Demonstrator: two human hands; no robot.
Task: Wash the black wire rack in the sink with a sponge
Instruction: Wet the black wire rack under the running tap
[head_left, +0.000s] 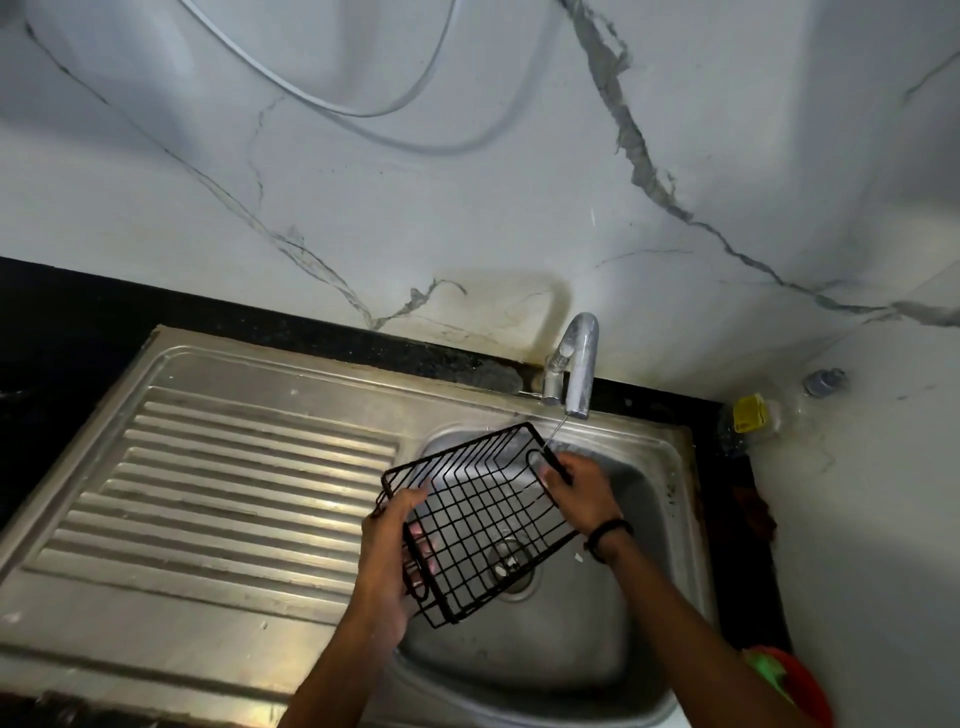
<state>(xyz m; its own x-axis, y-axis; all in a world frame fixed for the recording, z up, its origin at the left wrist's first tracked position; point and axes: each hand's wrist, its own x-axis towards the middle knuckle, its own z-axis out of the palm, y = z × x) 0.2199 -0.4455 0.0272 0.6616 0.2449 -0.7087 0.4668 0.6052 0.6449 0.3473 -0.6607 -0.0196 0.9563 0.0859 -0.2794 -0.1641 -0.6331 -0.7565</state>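
Note:
The black wire rack (483, 525) is held tilted above the steel sink basin (639, 519). My left hand (392, 551) grips its near-left edge, fingers curled under the wire frame. My right hand (574, 491) grips the rack's far-right side near its handle loop. A thin stream of water runs from the faucet (579, 364) onto the rack's far-right corner. The drain (511, 569) shows through the grid. No sponge is visible in either hand.
A ribbed steel drainboard (228, 499) lies left of the basin. A clear bottle with a yellow label (750, 415) lies at the back right. A red bowl holding something green (784, 680) sits at the near right. A marble wall rises behind.

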